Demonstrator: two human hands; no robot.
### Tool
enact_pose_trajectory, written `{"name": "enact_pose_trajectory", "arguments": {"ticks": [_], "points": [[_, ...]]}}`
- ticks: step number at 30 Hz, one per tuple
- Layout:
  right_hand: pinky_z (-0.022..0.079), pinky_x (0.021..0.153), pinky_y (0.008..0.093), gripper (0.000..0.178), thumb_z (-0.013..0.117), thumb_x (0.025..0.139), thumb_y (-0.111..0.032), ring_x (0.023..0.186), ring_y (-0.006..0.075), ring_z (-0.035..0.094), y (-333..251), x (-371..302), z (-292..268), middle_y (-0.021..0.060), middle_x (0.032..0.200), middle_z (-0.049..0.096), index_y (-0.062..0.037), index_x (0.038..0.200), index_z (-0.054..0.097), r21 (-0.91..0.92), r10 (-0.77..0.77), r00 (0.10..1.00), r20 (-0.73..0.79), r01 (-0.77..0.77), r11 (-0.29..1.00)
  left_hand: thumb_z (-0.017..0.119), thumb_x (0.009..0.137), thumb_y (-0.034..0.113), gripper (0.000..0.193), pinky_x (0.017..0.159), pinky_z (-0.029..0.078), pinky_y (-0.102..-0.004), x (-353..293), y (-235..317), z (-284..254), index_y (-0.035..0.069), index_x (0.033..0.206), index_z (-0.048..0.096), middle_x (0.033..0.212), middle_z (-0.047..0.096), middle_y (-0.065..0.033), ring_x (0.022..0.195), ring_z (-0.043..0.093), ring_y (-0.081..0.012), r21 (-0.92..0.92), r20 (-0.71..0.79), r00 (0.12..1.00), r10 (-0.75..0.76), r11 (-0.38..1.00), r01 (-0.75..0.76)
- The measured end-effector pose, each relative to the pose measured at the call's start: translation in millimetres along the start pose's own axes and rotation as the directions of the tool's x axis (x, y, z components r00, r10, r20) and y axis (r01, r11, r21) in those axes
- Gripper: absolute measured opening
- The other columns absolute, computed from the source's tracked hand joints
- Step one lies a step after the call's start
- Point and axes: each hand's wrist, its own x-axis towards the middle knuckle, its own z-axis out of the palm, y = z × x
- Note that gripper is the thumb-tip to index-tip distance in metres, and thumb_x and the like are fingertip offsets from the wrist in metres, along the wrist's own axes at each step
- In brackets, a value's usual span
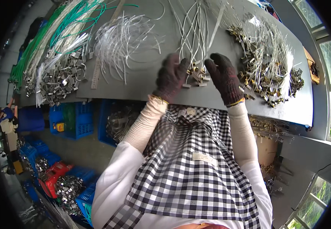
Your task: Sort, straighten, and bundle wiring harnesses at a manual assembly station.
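A small bunch of pale wires with metal lock-like end pieces [199, 79] lies on the grey table in front of me, its wires running to the far edge. My left hand [171, 78], in a dark knitted glove, hovers just left of these ends, slightly blurred, fingers apart. On their other side, my right hand [225, 78] wears a matching glove. Its fingers are bent toward the metal pieces but spread, and I see nothing held. Whether either hand's fingertips touch the pieces is hard to tell.
A heap of wired metal pieces [272, 72] covers the table's right side. Clear plastic strands [125, 38] lie left, beside a ruler [95, 73] and bundles of green and white wires [58, 38]. Blue crates [83, 121] stand below. Another person [5, 114] is at far left.
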Motion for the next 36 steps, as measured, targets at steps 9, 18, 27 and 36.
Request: {"name": "enact_pose_trajectory", "arguments": {"ticks": [9, 18, 27, 36], "points": [[0.051, 0.086, 0.0278, 0.031, 0.069, 0.096, -0.020, 0.096, 0.0125, 0.064, 45, -61, 26, 0.0070, 0.108, 0.072, -0.0012, 0.121, 0.067, 0.236, 0.095, 0.993, 0.064, -0.107, 0.966, 0.060, 0.085, 0.051, 0.049, 0.085, 0.052, -0.0492, 109, -76, -28, 0.006, 0.100, 0.071, 0.101, 0.071, -0.0198, 0.098, 0.067, -0.0419, 0.804, -0.007, 0.979, -0.202, 0.581, 0.125], [0.055, 0.082, 0.0295, 0.033, 0.061, 0.100, -0.023, 0.091, 0.0156, 0.069, 11, -54, -2, 0.0104, 0.107, 0.072, 0.0036, 0.120, 0.066, 0.695, 0.444, 0.870, 0.214, -0.455, 0.556, 0.070, 0.088, 0.027, 0.026, 0.065, 0.052, -0.0361, 14, 46, 26, 0.001, 0.089, 0.067, 0.077, 0.067, -0.0146, 0.069, 0.066, -0.0251, 0.089, 0.396, 0.861, -0.320, 0.946, 0.311], [0.052, 0.074, 0.0273, 0.026, 0.065, 0.097, -0.018, 0.082, 0.0139, 0.064, 67, -100, -74, 0.0057, 0.087, 0.068, 0.0016, 0.114, 0.069, 0.238, 0.199, 0.871, -0.449, -0.098, 0.966, 0.071, 0.090, 0.026, 0.028, 0.072, 0.052, -0.0418, -14, 62, 111, 0.001, 0.102, 0.066, 0.090, 0.066, -0.0176, 0.080, 0.066, -0.0335, 0.070, 0.648, 0.685, 0.333, 0.869, -0.489], [0.040, 0.052, 0.0207, 0.021, 0.063, 0.100, -0.022, 0.058, 0.0076, 0.050, 97, -174, -134, 0.0006, 0.080, 0.059, -0.0062, 0.114, 0.066, 0.162, 0.418, 0.595, -0.687, -0.435, 0.886, 0.074, 0.081, 0.045, 0.064, 0.079, 0.054, -0.0464, -54, 44, 219, 0.007, 0.126, 0.051, 0.101, 0.067, -0.0208, 0.091, 0.067, -0.0384, 0.518, 0.631, 0.774, -0.058, 0.774, -0.364]]}}
